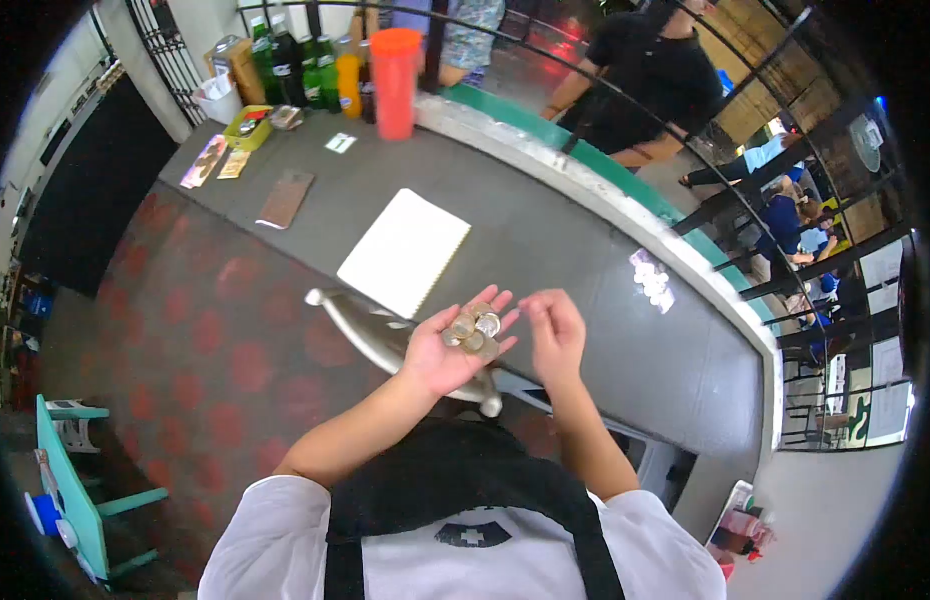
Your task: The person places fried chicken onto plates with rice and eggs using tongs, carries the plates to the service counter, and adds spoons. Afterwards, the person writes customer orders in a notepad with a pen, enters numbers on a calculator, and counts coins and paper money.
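My left hand [447, 350] is palm up, cupping several coins [474, 328] in silver and brassy tones. Just to its right, my right hand [558, 330] has thumb and fingertips pinched together; whatever may be between them is hidden. Both hands hover over the near edge of the grey counter [545, 230]. Beyond them lies a white spiral notebook [405, 250], open at a blank-looking page. Off to the right, a cluster of coins [652, 281] rests on the counter near the barred window.
Bottles [311, 72], a red tumbler [396, 85], a yellow tray [247, 128] and a brown phone-like slab [286, 200] occupy the counter's left part. A white curved chair back [360, 340] stands against the near edge. People, one in a black shirt [655, 85], are beyond the bars.
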{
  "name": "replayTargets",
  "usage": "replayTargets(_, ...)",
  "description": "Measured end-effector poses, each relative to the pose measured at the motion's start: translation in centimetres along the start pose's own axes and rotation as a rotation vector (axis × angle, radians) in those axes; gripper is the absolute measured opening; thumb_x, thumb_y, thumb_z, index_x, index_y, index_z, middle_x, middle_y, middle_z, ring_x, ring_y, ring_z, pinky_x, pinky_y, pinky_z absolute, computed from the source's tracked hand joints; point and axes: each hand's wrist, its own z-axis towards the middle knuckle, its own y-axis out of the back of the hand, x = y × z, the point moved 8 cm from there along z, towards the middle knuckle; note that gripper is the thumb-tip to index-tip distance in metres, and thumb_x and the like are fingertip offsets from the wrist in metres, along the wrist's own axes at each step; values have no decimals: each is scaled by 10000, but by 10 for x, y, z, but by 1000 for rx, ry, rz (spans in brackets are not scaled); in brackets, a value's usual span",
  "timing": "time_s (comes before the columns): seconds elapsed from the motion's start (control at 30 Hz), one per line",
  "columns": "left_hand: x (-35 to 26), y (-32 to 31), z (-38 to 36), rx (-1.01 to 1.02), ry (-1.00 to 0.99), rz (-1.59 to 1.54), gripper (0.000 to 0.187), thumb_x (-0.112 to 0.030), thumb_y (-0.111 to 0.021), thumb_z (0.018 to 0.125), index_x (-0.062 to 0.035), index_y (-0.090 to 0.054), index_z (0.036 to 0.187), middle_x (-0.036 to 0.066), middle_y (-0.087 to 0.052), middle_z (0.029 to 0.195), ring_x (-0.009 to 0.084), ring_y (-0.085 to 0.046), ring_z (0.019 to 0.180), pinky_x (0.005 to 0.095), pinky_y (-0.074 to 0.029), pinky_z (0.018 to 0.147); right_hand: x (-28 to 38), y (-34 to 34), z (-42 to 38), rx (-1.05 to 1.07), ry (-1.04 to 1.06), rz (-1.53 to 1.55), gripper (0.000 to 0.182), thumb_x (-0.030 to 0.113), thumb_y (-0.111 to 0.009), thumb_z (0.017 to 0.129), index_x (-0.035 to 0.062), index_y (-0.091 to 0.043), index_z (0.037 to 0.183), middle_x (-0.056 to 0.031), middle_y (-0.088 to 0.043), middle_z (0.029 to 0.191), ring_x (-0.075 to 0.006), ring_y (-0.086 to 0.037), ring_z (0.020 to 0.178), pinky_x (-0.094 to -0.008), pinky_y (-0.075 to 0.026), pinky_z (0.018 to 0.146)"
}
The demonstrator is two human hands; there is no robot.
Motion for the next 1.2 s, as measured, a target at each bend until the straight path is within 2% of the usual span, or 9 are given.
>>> replayTargets(0.17, 95, 30, 89, 20, -4, -3, 538, -227, -288, 942, -72, -285, 1458, 103, -313, 1504, 334, -344, 1339, 504, -263, 1109, -41, 97, -21, 161, 224, -303, 175, 90, -716, 767, 59, -676, 935, -95, -594, 869, -245, -593, 824, -353, -485, 711)
replayTargets(0.33, 172, 73, 156, 21, 22, -6, 572, -212, -284, 902, -54, -292, 1452, 117, -320, 1499, 306, -368, 1325, 443, -318, 1085, -93, 164, -23, 275, 85, -483, 323, 194, -755, 710, 78, -642, 989, -101, -570, 983, -304, -558, 914, -395, -463, 793)
replayTargets(0.63, 215, 99, 218, -50, 37, 200, 582, -206, -325, 901, -48, -282, 1460, 146, -375, 1457, 270, -477, 1216, 429, -360, 1048, -149, 229, -2, 414, -308, -176, 250, 164, -753, 679, 54, -673, 889, -83, -617, 682, -287, -615, 763, -418, -491, 689)
replayTargets(0.73, 217, 118, 225, -11, 76, 136, 506, -221, -319, 916, -38, -396, 1381, 132, -483, 1351, 256, -520, 1149, 433, -385, 1016, -146, 221, 7, 481, 79, -398, 281, 111, -753, 686, 66, -674, 953, -85, -607, 730, -259, -606, 752, -368, -485, 654)
replayTargets(0.83, 212, 147, 223, 95, 76, 88, 411, -243, -316, 934, -38, -508, 1235, 116, -554, 1236, 253, -540, 1109, 442, -394, 997, -146, 218, 8, 436, 180, -455, 230, 105, -745, 701, 61, -678, 916, -84, -617, 749, -259, -613, 767, -354, -496, 664)
replayTargets(0.93, 213, 139, 213, -70, 16, 77, 350, -265, -323, 943, -50, -554, 1096, 109, -586, 1170, 255, -541, 1105, 446, -406, 973, -147, 214, 12, 464, 80, -338, 180, 136, -735, 687, 60, -664, 834, -96, -624, 798, -293, -600, 754, -400, -491, 697)
replayTargets(1.03, 210, 136, 209, 69, 2, 126, 407, -260, -329, 940, -40, -516, 1227, 137, -551, 1255, 275, -518, 1170, 467, -379, 1021, -145, 213, 12, 567, -12, -241, 171, 113, -710, 754, 40, -632, 888, -81, -629, 818, -240, -605, 742, -349, -495, 691)
replayTargets(1.13, 213, 100, 204, -118, -94, 210, 495, -271, -343, 931, -34, -421, 1359, 148, -506, 1331, 291, -498, 1212, 466, -350, 1059, -174, 224, 12, 321, -461, 481, 181, 91, -660, 830, 18, -582, 976, -42, -618, 831, -167, -593, 744, -289, -487, 668)
replayTargets(1.2, 212, 99, 205, -26, -99, 182, 546, -258, -348, 923, -42, -323, 1424, 157, -395, 1428, 306, -410, 1298, 489, -293, 1101, -187, 232, 9, 298, -552, 643, 185, 79, -624, 860, 11, -549, 1015, -29, -604, 849, -140, -585, 743, -271, -486, 655)
